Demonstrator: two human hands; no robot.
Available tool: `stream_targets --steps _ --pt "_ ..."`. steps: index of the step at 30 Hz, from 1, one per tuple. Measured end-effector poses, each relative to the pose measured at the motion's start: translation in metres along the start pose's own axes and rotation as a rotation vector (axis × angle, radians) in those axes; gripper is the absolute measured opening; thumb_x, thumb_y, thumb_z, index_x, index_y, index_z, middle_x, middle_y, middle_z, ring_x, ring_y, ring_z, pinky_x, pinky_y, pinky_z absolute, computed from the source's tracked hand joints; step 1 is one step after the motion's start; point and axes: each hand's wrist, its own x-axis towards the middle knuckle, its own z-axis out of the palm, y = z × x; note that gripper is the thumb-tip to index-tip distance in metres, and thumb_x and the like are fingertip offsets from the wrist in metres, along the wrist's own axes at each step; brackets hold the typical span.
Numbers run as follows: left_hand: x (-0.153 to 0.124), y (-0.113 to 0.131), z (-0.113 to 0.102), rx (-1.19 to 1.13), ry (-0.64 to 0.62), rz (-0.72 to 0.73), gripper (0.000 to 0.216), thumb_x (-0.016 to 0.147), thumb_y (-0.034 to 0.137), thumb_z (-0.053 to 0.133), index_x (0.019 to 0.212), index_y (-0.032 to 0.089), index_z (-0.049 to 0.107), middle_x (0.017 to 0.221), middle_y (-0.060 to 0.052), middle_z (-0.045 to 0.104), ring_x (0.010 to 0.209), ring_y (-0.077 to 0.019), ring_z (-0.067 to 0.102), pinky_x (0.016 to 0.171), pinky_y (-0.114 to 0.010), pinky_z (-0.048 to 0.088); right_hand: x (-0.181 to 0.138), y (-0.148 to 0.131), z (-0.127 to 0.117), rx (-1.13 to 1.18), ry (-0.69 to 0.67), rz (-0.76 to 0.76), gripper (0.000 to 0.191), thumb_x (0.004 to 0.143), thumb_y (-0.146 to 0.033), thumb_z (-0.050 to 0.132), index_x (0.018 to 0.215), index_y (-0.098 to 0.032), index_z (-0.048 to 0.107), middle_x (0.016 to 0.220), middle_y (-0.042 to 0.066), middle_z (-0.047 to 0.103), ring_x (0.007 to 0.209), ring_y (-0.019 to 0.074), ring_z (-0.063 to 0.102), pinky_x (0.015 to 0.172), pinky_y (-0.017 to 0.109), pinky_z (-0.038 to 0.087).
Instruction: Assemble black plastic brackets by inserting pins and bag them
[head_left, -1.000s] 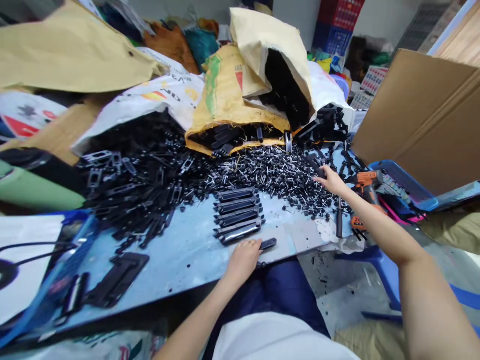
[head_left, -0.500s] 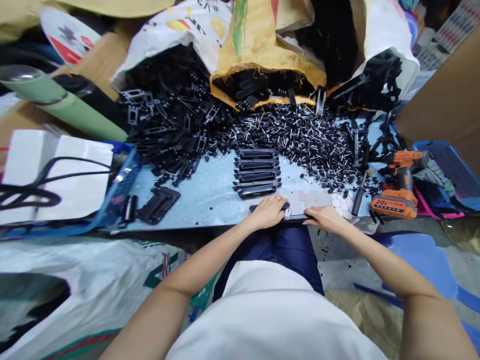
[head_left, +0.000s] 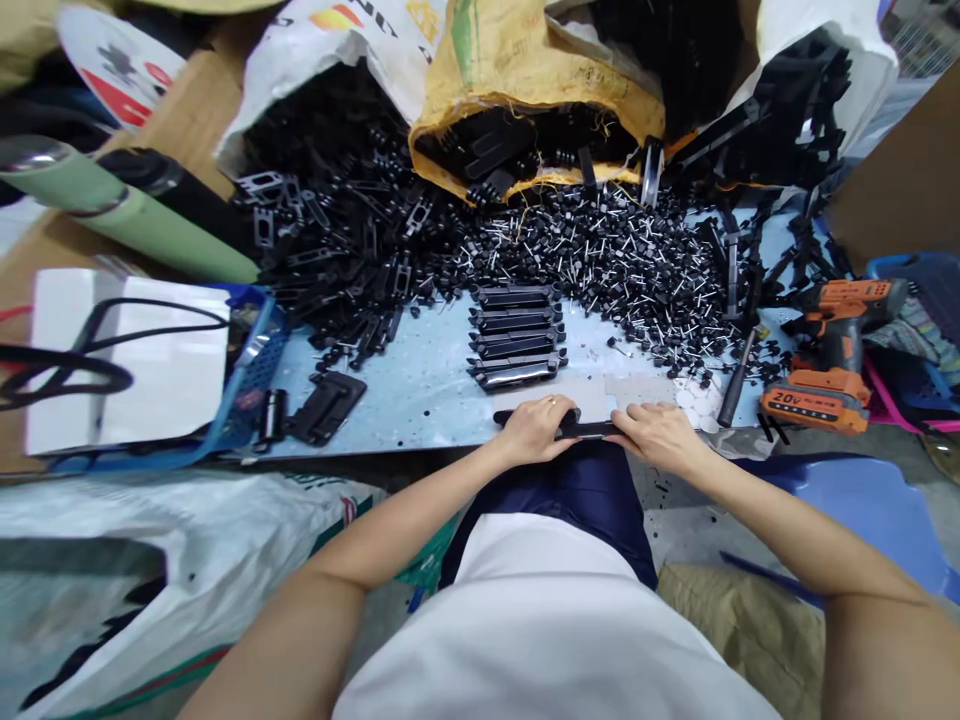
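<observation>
At the table's front edge, my left hand (head_left: 537, 428) is closed over the left part of a long black plastic part (head_left: 591, 429). My right hand (head_left: 658, 434) grips the same part farther right, thumb below and fingers on top. Fingers cover much of the part, so its full shape is hidden. Just beyond my hands several similar black parts (head_left: 517, 345) lie side by side in a stack-like row. Beneath and behind the held part is a pale grey board (head_left: 581, 395) on the table.
Heaps of black knobs with metal pins (head_left: 637, 270) and black brackets (head_left: 352, 250) cover the back, spilling from sacks (head_left: 450, 110). An orange cordless drill (head_left: 829, 360) and a small hammer (head_left: 739, 380) lie right. A blue basket (head_left: 259, 370) stands left, beside a black plate (head_left: 328, 408).
The black part now lies straighter between my hands, and the small light piece seen by my left fingers is out of sight. My right hand has moved slightly right; the view has shifted.
</observation>
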Motion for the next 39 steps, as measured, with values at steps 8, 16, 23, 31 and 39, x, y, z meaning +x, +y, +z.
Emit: stream_targets --steps 8,16,23,31,39 --pt "0.018 0.01 0.001 0.074 -0.103 0.067 0.041 0.079 0.047 0.056 0.106 0.017 0.05 0.103 -0.011 0.06 0.099 -0.0245 0.056 0.081 -0.033 0.044 0.006 0.027 0.02 0.162 -0.02 -0.035 0.035 0.089 -0.047 0.041 0.091 -0.018 0.061 0.085 0.009 0.064 0.083 0.0211 0.057 0.069 0.029 0.034" --pt "0.14 0.021 -0.016 0.256 -0.068 0.043 0.029 0.086 0.006 0.033 0.103 0.007 0.057 0.099 -0.017 0.062 0.102 -0.0259 0.055 0.084 -0.038 0.042 0.077 0.074 0.017 0.28 0.294 0.344 0.021 0.084 -0.01 0.045 0.096 -0.01 0.061 0.101 0.016 0.061 0.094 0.0236 0.053 0.084 0.034 0.04" --pt "0.058 -0.01 -0.03 0.173 0.16 -0.049 0.022 0.087 0.012 0.036 0.1 0.013 0.054 0.096 -0.01 0.061 0.089 -0.0196 0.059 0.079 -0.031 0.046 0.075 0.059 0.029 0.624 0.428 0.247 0.009 0.08 -0.016 0.054 0.079 -0.016 0.063 0.082 0.006 0.065 0.074 0.0152 0.06 0.07 0.027 0.047" --pt "-0.043 -0.026 -0.035 0.067 0.119 -0.288 0.022 0.089 0.017 0.033 0.086 0.016 0.055 0.081 -0.006 0.062 0.077 -0.0184 0.06 0.071 -0.03 0.048 0.043 0.008 0.049 0.871 0.771 -0.006 0.016 0.085 -0.03 0.053 0.078 -0.018 0.061 0.077 0.006 0.066 0.071 0.0159 0.064 0.064 0.029 0.052" --pt "-0.028 -0.009 -0.051 0.345 -0.106 -0.13 0.024 0.081 0.001 0.038 0.082 0.013 0.058 0.079 -0.009 0.06 0.078 -0.02 0.061 0.068 -0.028 0.047 0.034 0.002 0.036 0.454 0.77 -0.213 0.016 0.09 -0.021 0.045 0.084 -0.019 0.06 0.082 0.007 0.066 0.076 0.0143 0.062 0.066 0.027 0.051"
